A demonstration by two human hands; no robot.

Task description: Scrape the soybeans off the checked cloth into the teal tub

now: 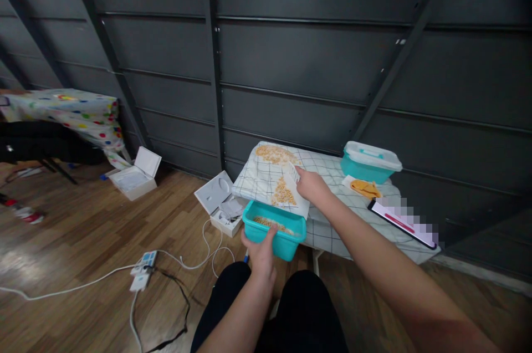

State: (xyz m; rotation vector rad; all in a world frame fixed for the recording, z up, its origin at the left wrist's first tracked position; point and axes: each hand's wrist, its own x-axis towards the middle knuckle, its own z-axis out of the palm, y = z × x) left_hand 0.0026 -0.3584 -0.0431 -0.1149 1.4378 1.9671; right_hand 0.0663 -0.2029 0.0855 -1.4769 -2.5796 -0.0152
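Observation:
My left hand (262, 250) grips the near side of a teal plastic box (279, 246), thumb over its rim. The box sits against the table's front edge, with yellow kernels, probably corn, and paler grains inside. A white card (293, 171) with print is pinched in my right hand (311, 185), over the tabletop. Just left of the card is a small pile of yellow kernels (283, 192), beside a white sheet (302, 204). Farther back lies a larger heap of kernels mixed with pale grains (274, 154).
On the checked cloth (322, 162) to the right are a lidded teal box (369, 163), a folded orange cloth (366, 188) and a tablet (399, 223) with a red pen. Open white boxes (226, 224), cables and a power strip (143, 270) lie on the floor.

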